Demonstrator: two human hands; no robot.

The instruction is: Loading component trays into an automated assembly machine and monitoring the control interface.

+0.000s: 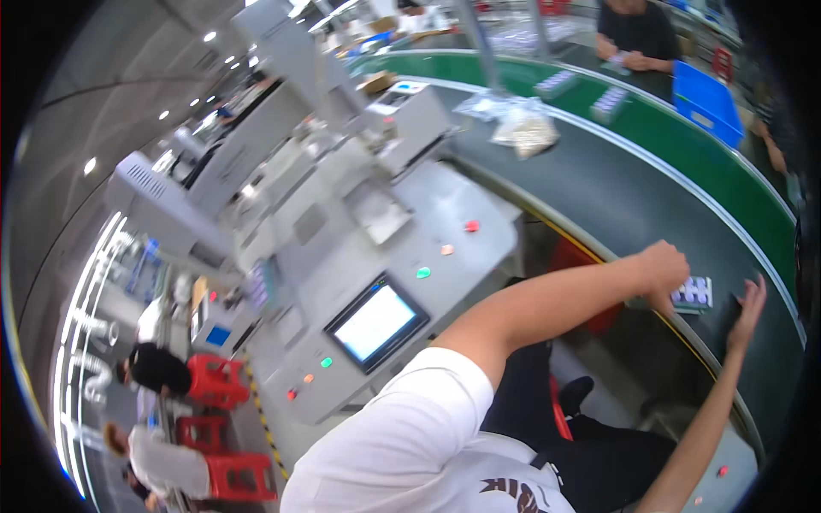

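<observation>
My left hand (665, 272) is closed at the near-left end of a small tray (706, 305) that carries rows of purple-and-white pieces (694, 291). The tray lies at the near edge of the dark grey conveyor belt (633, 192); part of it is hidden behind my fingers. To the right, my right hand (749, 313) is apart from the tray, over the belt, with its fingers stretched out and nothing in them.
A grey machine table with a touchscreen (376, 321) and coloured buttons stands at left. Clear bags of pale parts (523, 135) lie on the belt. Beyond, a green belt (650, 121) carries similar trays (609, 103), beside a blue bin (706, 101) and a person (634, 38).
</observation>
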